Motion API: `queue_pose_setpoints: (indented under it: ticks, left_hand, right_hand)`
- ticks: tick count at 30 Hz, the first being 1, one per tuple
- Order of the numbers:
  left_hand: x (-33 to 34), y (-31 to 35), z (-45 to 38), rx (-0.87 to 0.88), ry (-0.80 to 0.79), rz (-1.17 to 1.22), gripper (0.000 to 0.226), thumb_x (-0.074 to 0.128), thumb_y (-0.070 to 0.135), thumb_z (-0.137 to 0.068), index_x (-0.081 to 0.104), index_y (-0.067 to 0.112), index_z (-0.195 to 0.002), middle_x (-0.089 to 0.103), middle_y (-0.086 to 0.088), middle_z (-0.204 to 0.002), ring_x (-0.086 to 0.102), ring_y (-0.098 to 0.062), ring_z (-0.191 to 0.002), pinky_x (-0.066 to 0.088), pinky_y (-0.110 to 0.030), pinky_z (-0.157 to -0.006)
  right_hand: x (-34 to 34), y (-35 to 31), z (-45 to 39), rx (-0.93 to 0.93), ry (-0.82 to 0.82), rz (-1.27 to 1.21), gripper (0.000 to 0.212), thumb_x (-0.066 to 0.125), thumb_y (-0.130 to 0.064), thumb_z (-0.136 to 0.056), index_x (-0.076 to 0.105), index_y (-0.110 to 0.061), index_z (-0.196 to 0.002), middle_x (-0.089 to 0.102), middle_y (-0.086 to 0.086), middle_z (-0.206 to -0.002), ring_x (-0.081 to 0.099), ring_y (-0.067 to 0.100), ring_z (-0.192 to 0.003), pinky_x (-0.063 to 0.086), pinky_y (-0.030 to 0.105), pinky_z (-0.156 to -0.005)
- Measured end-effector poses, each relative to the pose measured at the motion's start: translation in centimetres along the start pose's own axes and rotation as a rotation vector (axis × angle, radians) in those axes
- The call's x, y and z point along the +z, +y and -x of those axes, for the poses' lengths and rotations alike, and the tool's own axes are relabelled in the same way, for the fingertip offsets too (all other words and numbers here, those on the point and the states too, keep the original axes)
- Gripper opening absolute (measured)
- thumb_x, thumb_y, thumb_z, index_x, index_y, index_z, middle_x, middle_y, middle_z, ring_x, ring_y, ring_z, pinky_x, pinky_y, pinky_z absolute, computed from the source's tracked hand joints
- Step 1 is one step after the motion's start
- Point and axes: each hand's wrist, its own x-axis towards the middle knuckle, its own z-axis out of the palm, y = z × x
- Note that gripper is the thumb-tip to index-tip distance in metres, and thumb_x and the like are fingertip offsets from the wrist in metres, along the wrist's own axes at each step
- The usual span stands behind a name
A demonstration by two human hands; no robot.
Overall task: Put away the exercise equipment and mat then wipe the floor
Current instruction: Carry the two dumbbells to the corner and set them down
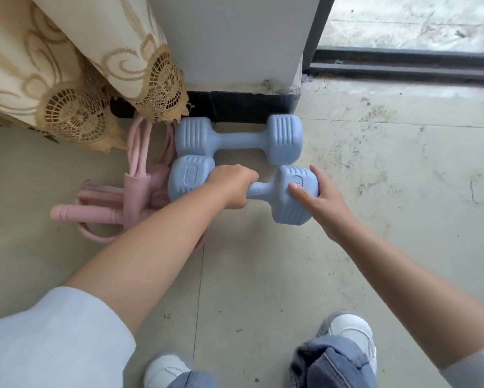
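Note:
Two light blue dumbbells lie on the tiled floor by a white pillar. The far dumbbell [239, 139] rests against the pillar's black base. The near dumbbell [288, 201] lies just in front of it. My left hand [234, 186] is closed around the near dumbbell's handle. My right hand [320, 201] lies flat against its right head, fingers spread. A pink skipping rope [134, 191] with its handles sits bunched on the floor to the left of the dumbbells, partly under the curtain.
A cream lace-edged curtain [75, 71] hangs at the upper left. The white pillar [235, 37] has a black skirting. A dark sliding-door track [403, 65] runs at the upper right. My white shoes [350, 329] stand at the bottom.

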Motion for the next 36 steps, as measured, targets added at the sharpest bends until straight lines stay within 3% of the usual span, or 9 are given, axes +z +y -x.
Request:
queue_pose_setpoints:
  ticks: [8, 12, 15, 23, 25, 29, 31, 33, 36]
  left_hand:
    - [1.0, -0.9, -0.2, -0.022, -0.077, 0.042, 0.016, 0.054, 0.005, -0.076, 0.046, 0.019, -0.08, 0.05, -0.001, -0.083, 0.049, -0.025, -0.078, 0.035, -0.029, -0.063]
    - [1.0, -1.2, -1.2, -0.057, -0.085, 0.086, 0.017, 0.055, 0.005, -0.077, 0.054, 0.016, -0.089, 0.053, -0.004, -0.088, 0.059, -0.029, -0.091, 0.039, -0.03, -0.065]
    - [1.6, -1.2, -1.8, -0.074, -0.073, 0.082, 0.019, 0.053, 0.004, -0.078, 0.055, 0.013, -0.095, 0.06, -0.01, -0.099, 0.06, -0.032, -0.098, 0.039, -0.031, -0.066]
    - [2.4, -1.1, -1.8, -0.077, -0.051, 0.028, 0.024, 0.051, 0.005, -0.082, 0.054, 0.011, -0.104, 0.06, -0.012, -0.111, 0.058, -0.034, -0.104, 0.036, -0.031, -0.068]
    - [2.5, -0.9, -1.6, -0.064, -0.049, -0.002, 0.025, 0.05, 0.004, -0.084, 0.052, 0.008, -0.108, 0.058, -0.013, -0.115, 0.056, -0.034, -0.108, 0.038, -0.034, -0.07]
    - [2.3, -0.9, -0.5, -0.014, -0.009, -0.12, 0.028, 0.048, 0.005, -0.088, 0.049, 0.004, -0.116, 0.052, -0.013, -0.124, 0.047, -0.031, -0.119, 0.043, -0.04, -0.088]
    - [2.0, -1.6, 0.7, 0.033, 0.117, -0.177, 0.027, 0.056, 0.013, -0.085, 0.054, 0.004, -0.109, 0.057, -0.013, -0.115, 0.052, -0.03, -0.111, 0.045, -0.037, -0.085]
    - [1.6, -2.8, 2.0, 0.102, 0.301, -0.213, 0.02, 0.067, 0.019, -0.067, 0.064, 0.005, -0.081, 0.066, -0.011, -0.082, 0.065, -0.029, -0.079, 0.051, -0.028, -0.064]
    - [1.6, -5.5, 3.8, 0.024, 0.383, -0.184, 0.031, 0.042, 0.026, -0.06, 0.066, 0.008, -0.066, 0.067, -0.007, -0.066, 0.068, -0.025, -0.063, 0.046, -0.029, -0.065]
  right_hand:
    - [0.6, 0.1, -0.6, 0.025, -0.002, 0.01, 0.072, 0.058, -0.029, -0.089, 0.019, -0.015, -0.148, 0.032, 0.001, -0.152, 0.036, 0.017, -0.137, 0.032, 0.03, -0.111]
    - [0.9, -0.7, -1.5, 0.018, -0.05, 0.001, 0.069, 0.064, -0.031, -0.085, 0.03, -0.016, -0.143, 0.049, 0.0, -0.139, 0.05, 0.018, -0.124, 0.041, 0.036, -0.107]
    - [1.0, -1.2, -2.0, 0.016, -0.039, 0.0, 0.06, 0.061, -0.019, -0.089, 0.032, -0.013, -0.141, 0.049, -0.005, -0.121, 0.051, 0.013, -0.107, 0.042, 0.027, -0.095]
    - [1.3, -0.8, -2.1, 0.047, -0.023, 0.07, 0.063, 0.058, -0.013, -0.09, 0.027, -0.009, -0.144, 0.046, 0.0, -0.123, 0.043, 0.008, -0.105, 0.035, 0.023, -0.093]
    - [1.5, -0.9, -2.0, 0.045, -0.011, 0.137, 0.059, 0.057, -0.017, -0.091, 0.03, -0.007, -0.142, 0.047, 0.006, -0.133, 0.046, 0.012, -0.11, 0.036, 0.023, -0.091]
    - [2.0, -1.0, -1.9, -0.081, 0.047, 0.495, 0.042, 0.053, -0.02, -0.091, 0.042, -0.002, -0.127, 0.048, 0.011, -0.123, 0.047, 0.025, -0.116, 0.038, 0.028, -0.087]
    - [2.4, -1.2, -1.7, -0.164, 0.037, 0.684, 0.053, 0.05, -0.02, -0.093, 0.032, 0.001, -0.139, 0.034, 0.015, -0.144, 0.033, 0.027, -0.135, 0.028, 0.03, -0.106]
    - [2.8, -1.5, -1.7, -0.25, 0.023, 0.856, 0.057, 0.048, -0.02, -0.094, 0.026, 0.0, -0.144, 0.02, 0.015, -0.155, 0.015, 0.027, -0.146, 0.014, 0.033, -0.118]
    - [3.7, -2.5, -1.9, -0.35, -0.011, 1.024, 0.054, 0.048, -0.019, -0.094, 0.032, -0.003, -0.143, 0.025, 0.012, -0.154, 0.015, 0.027, -0.146, 0.012, 0.037, -0.12]
